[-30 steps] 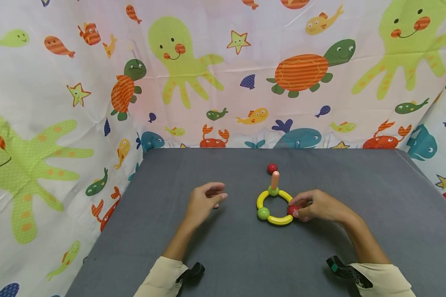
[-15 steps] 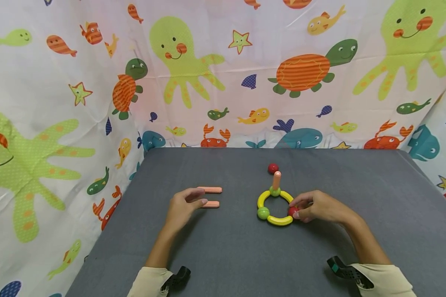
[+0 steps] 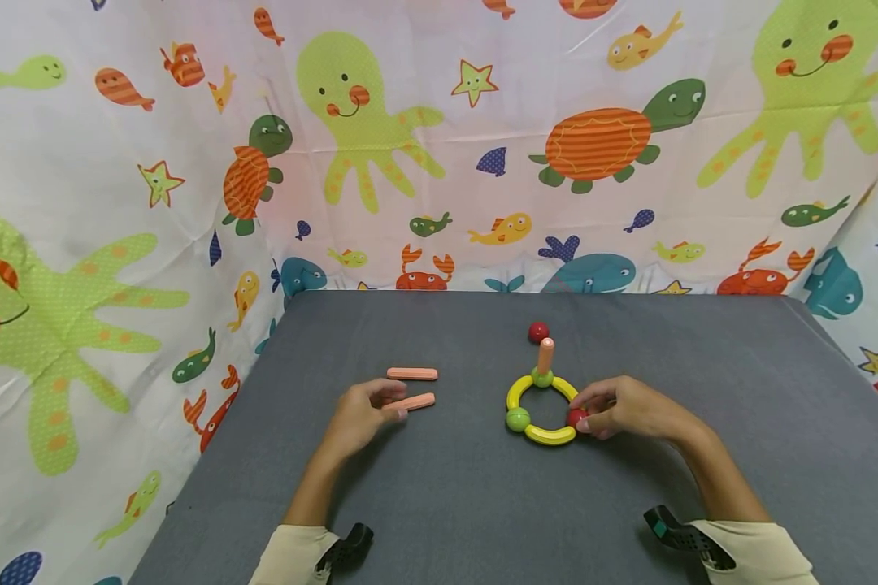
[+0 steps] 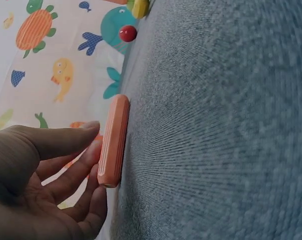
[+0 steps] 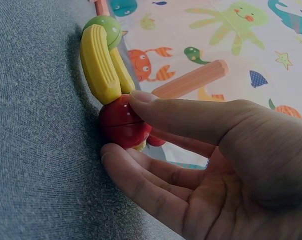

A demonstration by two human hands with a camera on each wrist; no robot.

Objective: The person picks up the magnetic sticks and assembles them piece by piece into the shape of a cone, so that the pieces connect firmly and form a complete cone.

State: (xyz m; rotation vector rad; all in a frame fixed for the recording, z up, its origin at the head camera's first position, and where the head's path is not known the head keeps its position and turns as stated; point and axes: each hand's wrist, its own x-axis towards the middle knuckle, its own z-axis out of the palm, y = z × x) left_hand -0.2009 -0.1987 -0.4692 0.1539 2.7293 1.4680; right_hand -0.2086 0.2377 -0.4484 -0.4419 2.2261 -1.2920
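Observation:
In the head view my left hand [image 3: 362,416] is at the near orange grooved stick [image 3: 413,402], which lies slanted with its left end between thumb and fingers. Fingertips touch the stick's side in the left wrist view, with the thumb tip close beside it. My right hand [image 3: 625,406] pinches a red ball [image 5: 123,122] between thumb and fingers. That ball is one corner of a ring of curved yellow pieces [image 3: 551,436], with a green ball [image 3: 518,419] at the left corner and another green ball [image 3: 542,378] at the back. An orange stick [image 3: 545,355] stands up from the back ball.
A second orange stick [image 3: 412,374] lies just behind the near one. Behind the ring sits a loose red ball [image 3: 538,332]. Everything rests on a grey cloth-covered table [image 3: 468,504], backed by a sea-animal curtain [image 3: 439,146].
My left hand first moved left, uncovering two parallel orange sticks, then came to the near one, which has turned to a slant. The right hand has stayed on the red ball.

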